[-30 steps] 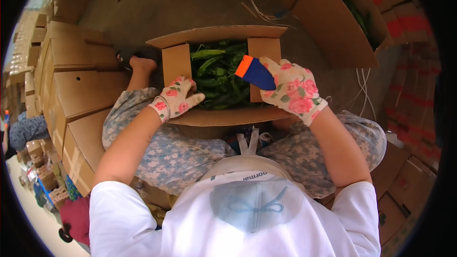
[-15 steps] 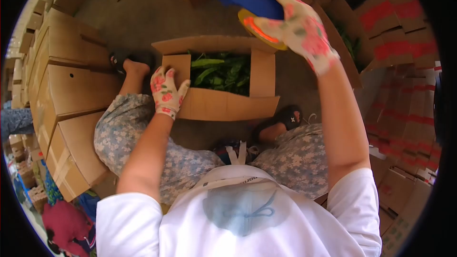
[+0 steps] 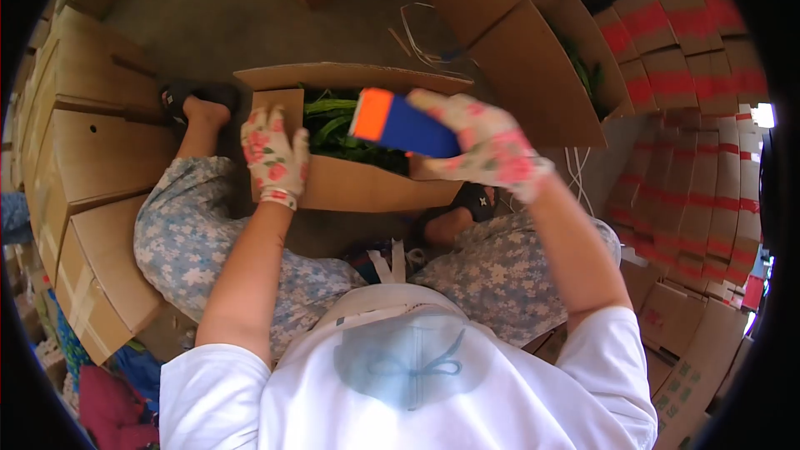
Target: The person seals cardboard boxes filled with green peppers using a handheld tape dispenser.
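A cardboard box (image 3: 358, 187) with its flaps spread stands on the floor between my feet, long green vegetables (image 3: 329, 117) inside. My left hand (image 3: 275, 154), in a flowered glove, lies on the box's left end flap with its fingers stretched out. My right hand (image 3: 492, 142), gloved alike, grips a blue and orange tape dispenser (image 3: 412, 125) above the right part of the box. The dispenser covers some of the vegetables, and its tape roll is hidden now.
Closed cartons (image 3: 108, 150) are stacked at my left. Ahead to the right, another open box (image 3: 546, 75) has greens in it. Flattened cartons with red bands (image 3: 683, 192) fill the right side. White straps (image 3: 575, 171) lie on the floor. Someone in a dark red top (image 3: 108, 408) is at lower left.
My right hand has brought the tape dispenser down and towards me, from beyond the box to over it. My left hand stays on the left flap. The view has shifted a little rightward.
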Demonstrator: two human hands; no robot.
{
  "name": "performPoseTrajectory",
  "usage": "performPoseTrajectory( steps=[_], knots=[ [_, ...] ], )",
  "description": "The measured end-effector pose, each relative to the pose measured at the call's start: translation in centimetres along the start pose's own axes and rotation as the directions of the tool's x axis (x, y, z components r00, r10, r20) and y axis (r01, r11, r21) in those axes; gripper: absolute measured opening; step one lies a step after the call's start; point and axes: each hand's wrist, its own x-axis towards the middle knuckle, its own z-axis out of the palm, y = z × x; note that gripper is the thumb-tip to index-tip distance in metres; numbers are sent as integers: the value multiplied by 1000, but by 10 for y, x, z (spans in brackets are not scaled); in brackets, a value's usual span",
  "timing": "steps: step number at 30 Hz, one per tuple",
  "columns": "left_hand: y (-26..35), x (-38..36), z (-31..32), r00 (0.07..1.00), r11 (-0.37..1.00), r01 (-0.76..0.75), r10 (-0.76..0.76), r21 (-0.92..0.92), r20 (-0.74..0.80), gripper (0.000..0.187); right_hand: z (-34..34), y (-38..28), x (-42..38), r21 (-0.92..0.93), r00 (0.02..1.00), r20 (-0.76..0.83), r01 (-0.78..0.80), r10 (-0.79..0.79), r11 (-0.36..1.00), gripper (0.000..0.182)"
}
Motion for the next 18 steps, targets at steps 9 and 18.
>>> performPoseTrajectory(
  steps=[9, 18],
  knots=[
    [59, -20, 10, 945, 942, -212, 265, -260, 190, 74, -37, -27, 60, 58, 987, 58, -153, 150, 987, 58],
    [54, -23, 5, 928, 965, 131, -39, -226, 372, 64, 32, 31, 71, 362, 942, 105, -334, 318, 870, 76]
  ],
)
